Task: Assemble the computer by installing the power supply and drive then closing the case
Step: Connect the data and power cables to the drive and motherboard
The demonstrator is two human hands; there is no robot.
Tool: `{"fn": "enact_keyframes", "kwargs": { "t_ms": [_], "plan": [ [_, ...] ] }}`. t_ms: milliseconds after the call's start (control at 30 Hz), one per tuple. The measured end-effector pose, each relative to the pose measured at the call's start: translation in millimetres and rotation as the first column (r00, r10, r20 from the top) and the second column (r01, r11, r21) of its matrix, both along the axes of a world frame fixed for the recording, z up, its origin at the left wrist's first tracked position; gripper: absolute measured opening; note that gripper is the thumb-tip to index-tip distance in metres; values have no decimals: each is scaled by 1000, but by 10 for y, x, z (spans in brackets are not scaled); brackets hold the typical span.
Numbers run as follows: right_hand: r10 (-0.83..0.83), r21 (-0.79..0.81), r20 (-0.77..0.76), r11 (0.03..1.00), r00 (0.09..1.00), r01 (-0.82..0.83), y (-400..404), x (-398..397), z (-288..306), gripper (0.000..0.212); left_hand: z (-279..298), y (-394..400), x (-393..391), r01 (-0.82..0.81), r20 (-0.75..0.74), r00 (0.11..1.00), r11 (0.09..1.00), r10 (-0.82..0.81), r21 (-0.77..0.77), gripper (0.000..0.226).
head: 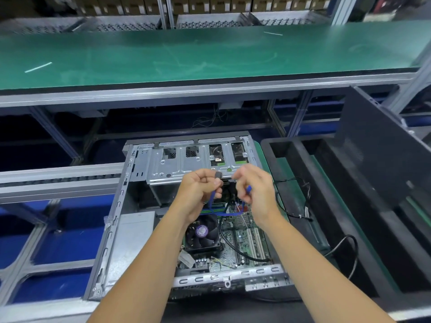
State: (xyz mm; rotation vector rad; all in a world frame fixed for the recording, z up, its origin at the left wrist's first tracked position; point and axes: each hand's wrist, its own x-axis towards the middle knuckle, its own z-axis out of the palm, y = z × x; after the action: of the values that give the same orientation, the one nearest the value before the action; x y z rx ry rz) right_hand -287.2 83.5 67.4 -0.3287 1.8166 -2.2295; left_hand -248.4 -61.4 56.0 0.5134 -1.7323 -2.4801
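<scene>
both hands hover over the open computer case (121, 217), above its motherboard (245, 241) and cpu fan (202, 231). the left hand (198, 192) pinches the grey connector (218, 175) of a blue cable (229, 214) — the right hand (255, 190) curls around the cable's other end, the slack looping down between them. the side panel (384, 145) leans upright at the right.

A long green work mat (210, 54) on a grey metal frame crosses the top of the frame. Brown cardboard boxes (198, 4) line the upper edge. Blue bins (58, 248) sit lower left.
</scene>
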Motion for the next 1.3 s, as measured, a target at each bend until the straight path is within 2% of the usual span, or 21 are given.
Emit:
{"fn": "enact_keyframes", "kwargs": {
  "t_ms": [67,133,200,333,467,633,767,867,967,1133,1300],
  "plan": [
    [70,212,32,974,997,-75,-68,29,-52,25,7,34,11,64,13,998,997,-63,-48,13],
    [36,392,53,918,998,-54,-82,35,-113,19,-15,70,12,94,68,994,989,-86,-115,8],
    [-16,443,89,896,996,-26,-64,34,-140,17,-64,115,-2,94,140,988,980,-70,-175,7],
    [-42,522,167,852,985,-52,-75,59,-167,31,-177,236,-59,15,221,974,968,42,-250,6],
    [-105,512,330,855,938,-85,-80,73,-144,32,-219,438,-96,-109,243,957,974,156,-199,16],
    [-216,484,328,874,920,33,-140,90,-192,22,-248,683,-171,-245,362,898,968,250,-61,20],
    [-299,369,365,916,882,158,-183,139,-220,20,-228,761,-225,-316,402,874,948,274,42,18],
    [-339,329,422,922,841,206,-211,154,-265,18,-244,787,-218,-314,378,880,949,286,13,21],
    [-284,292,457,943,843,159,-178,123,-259,14,-230,797,-206,-305,348,889,952,297,-32,32],
    [-333,310,423,927,843,211,-215,151,-238,27,-202,811,-203,-276,333,905,961,264,-13,16],
    [-342,300,377,924,861,236,-203,178,-224,25,-191,796,-202,-301,330,904,953,272,37,11]
  ]
}}
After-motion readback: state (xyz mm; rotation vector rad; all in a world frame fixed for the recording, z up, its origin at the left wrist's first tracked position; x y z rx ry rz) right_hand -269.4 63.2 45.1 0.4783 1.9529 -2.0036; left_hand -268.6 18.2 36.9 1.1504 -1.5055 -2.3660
